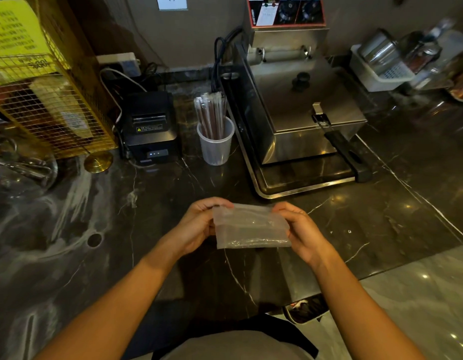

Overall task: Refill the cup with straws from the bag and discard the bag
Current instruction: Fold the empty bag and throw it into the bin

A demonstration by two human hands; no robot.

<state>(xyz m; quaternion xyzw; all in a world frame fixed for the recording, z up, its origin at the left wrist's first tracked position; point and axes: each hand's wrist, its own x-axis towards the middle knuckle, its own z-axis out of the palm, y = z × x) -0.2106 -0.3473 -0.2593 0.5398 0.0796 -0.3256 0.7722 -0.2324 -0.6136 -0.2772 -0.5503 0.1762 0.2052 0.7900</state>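
The clear plastic bag (251, 226), folded flat, sits at lower centre of the frame, above the dark marble counter (121, 216). The left hand (199, 224) pinches its left edge; the right hand (302, 229) pinches its right edge. Higher, at centre, the translucent cup (216, 144) stands upright, holding wrapped straws (211, 113), between a black receipt printer (151, 126) and a steel fryer (298, 100).

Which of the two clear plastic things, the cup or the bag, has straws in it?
The cup, standing on the counter beside the black printer, holds the wrapped straws. The bag, held between left hand and right hand, looks empty.
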